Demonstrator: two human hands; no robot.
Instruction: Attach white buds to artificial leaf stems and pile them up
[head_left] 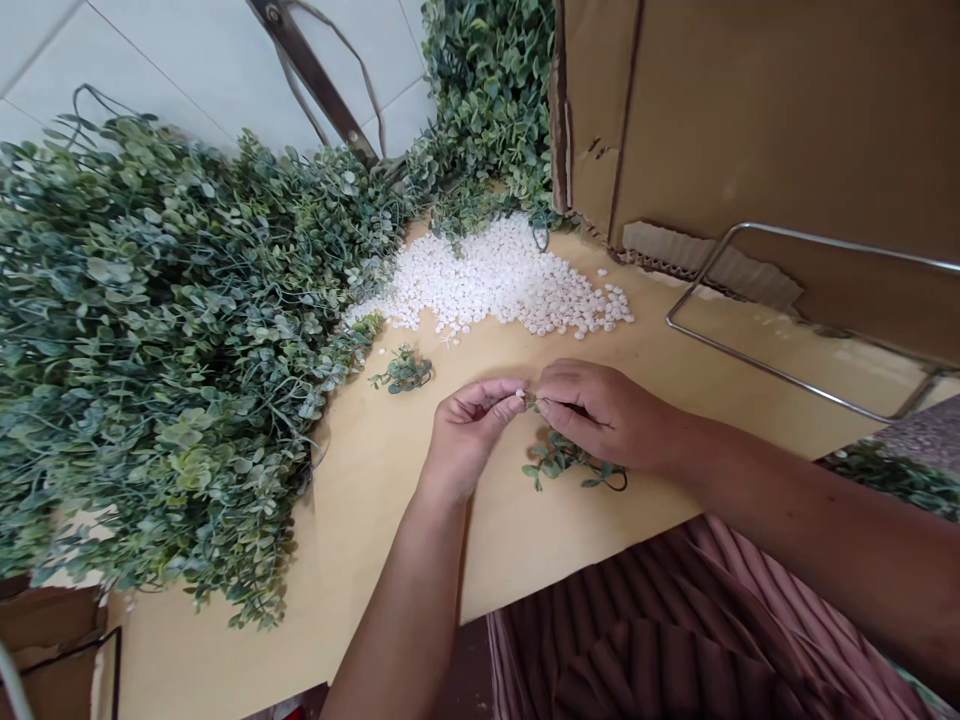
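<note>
Single head-worn view, looking forward and down from above wearer's forearms, close over cardboard-covered tabletop (390,470).

Hands (469,440): two. Small separate sprigs (403,371): two. White pieces (480,280): one pile, too many to count. Silver wire frame (787,376): one.

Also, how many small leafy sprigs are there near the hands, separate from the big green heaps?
2. The first sprig lies on the table, just before the white pieces; the second sprig is partly under the right hand. This hand may hide another.
</note>
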